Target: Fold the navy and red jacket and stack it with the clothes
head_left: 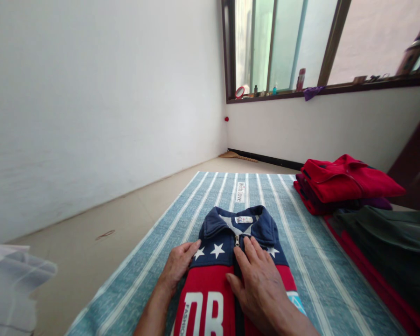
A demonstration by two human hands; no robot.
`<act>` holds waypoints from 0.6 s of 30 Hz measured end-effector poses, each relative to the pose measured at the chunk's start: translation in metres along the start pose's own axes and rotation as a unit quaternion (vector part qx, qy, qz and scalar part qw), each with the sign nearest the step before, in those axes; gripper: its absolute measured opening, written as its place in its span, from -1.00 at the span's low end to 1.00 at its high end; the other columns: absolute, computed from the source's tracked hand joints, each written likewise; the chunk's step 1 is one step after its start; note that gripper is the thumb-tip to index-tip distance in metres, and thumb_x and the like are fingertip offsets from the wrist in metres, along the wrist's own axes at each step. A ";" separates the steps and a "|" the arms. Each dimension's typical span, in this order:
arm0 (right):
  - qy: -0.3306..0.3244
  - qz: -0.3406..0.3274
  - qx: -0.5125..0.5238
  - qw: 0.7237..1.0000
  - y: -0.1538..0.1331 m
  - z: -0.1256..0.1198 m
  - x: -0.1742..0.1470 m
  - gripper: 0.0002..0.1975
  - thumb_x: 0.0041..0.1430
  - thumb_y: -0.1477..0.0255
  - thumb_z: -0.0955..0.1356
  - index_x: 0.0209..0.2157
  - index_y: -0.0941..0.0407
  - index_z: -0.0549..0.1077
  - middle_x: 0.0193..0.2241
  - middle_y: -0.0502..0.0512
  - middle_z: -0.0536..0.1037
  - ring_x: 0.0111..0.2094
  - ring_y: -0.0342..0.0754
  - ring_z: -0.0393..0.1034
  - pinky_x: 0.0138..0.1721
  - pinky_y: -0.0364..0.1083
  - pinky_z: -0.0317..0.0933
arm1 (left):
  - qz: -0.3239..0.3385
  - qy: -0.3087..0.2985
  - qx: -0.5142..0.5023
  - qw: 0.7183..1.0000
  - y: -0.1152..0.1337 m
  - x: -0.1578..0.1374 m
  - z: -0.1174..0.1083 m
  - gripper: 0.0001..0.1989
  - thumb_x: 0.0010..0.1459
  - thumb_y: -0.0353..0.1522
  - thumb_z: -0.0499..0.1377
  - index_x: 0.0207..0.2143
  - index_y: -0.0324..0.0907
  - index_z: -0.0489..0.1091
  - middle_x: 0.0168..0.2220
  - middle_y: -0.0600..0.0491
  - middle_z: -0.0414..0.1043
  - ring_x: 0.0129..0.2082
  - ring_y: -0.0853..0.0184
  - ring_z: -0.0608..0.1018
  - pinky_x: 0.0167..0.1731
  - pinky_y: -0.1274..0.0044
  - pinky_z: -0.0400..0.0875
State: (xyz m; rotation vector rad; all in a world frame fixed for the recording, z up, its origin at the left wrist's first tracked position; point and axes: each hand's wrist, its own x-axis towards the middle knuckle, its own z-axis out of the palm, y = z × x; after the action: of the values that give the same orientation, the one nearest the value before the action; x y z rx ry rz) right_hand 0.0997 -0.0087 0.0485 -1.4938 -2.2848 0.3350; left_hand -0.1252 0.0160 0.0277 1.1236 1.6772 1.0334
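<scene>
A folded zip jacket (pixel 210 275), navy at the top with white stars and red below with white letters, lies face up with its collar pointing away from me. My right hand (pixel 257 275) rests flat on its front, over the zip just below the collar, fingers stretched out. At the jacket's left edge is my left hand (pixel 178 263), its thumb on the navy part by a star and its other fingers along the side, partly hidden. Beneath the jacket is a teal cloth (pixel 161 252) with white stripes.
Folded red clothes (pixel 350 179) are stacked at the right, with dark green folded clothes (pixel 392 238) nearer me. A white translucent bag (pixel 14 289) is at the lower left. Bottles and a small mirror (pixel 240 92) stand on the windowsill (pixel 283 97); white walls enclose the corner.
</scene>
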 end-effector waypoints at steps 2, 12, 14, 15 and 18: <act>0.001 0.001 0.000 1.000 0.000 -0.001 0.000 -0.50 0.20 0.26 0.26 0.15 0.11 0.34 0.25 0.26 0.18 0.28 0.24 -0.03 0.18 0.20 0.02 | -0.003 -0.001 0.001 1.000 0.000 0.000 0.000 -0.37 -0.08 0.10 0.19 -0.29 -0.31 0.52 -0.46 -0.07 0.56 -0.43 0.15 0.55 -0.36 0.41 0.38; 0.017 -0.013 0.000 1.000 0.002 0.004 -0.001 -0.49 0.20 0.25 0.28 0.16 0.09 0.30 0.23 0.24 0.22 0.27 0.23 -0.01 0.18 0.21 0.01 | 0.001 0.005 0.021 1.000 -0.001 0.001 0.000 -0.37 -0.07 0.11 0.18 -0.29 -0.31 0.52 -0.42 -0.08 0.57 -0.43 0.17 0.55 -0.36 0.42 0.38; 0.019 -0.021 0.000 1.000 0.003 0.003 0.002 -0.48 0.20 0.24 0.28 0.18 0.07 0.27 0.22 0.23 0.23 0.27 0.23 -0.01 0.18 0.21 0.00 | 0.003 0.004 0.020 1.000 -0.001 0.002 0.000 -0.37 -0.07 0.11 0.18 -0.29 -0.31 0.52 -0.42 -0.08 0.57 -0.42 0.16 0.55 -0.36 0.42 0.38; 0.020 -0.023 0.000 1.000 0.003 0.003 0.003 -0.47 0.20 0.24 0.27 0.19 0.07 0.26 0.22 0.23 0.24 0.27 0.23 -0.01 0.18 0.21 0.00 | 0.004 0.004 0.019 1.000 -0.002 0.002 0.000 -0.37 -0.07 0.11 0.18 -0.29 -0.31 0.52 -0.41 -0.08 0.57 -0.42 0.16 0.55 -0.35 0.42 0.39; 0.019 -0.023 0.002 1.000 0.003 0.001 0.006 -0.46 0.20 0.23 0.27 0.19 0.07 0.26 0.21 0.23 0.24 0.27 0.23 0.00 0.17 0.21 0.00 | 0.004 0.008 0.019 1.000 -0.001 0.001 0.000 -0.38 -0.08 0.09 0.19 -0.30 -0.31 0.52 -0.40 -0.09 0.57 -0.43 0.15 0.55 -0.36 0.41 0.39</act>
State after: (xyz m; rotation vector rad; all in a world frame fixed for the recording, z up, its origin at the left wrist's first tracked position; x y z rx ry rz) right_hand 0.0991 -0.0018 0.0474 -1.4307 -2.2847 0.2949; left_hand -0.1257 0.0170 0.0262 1.1496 1.7120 1.0213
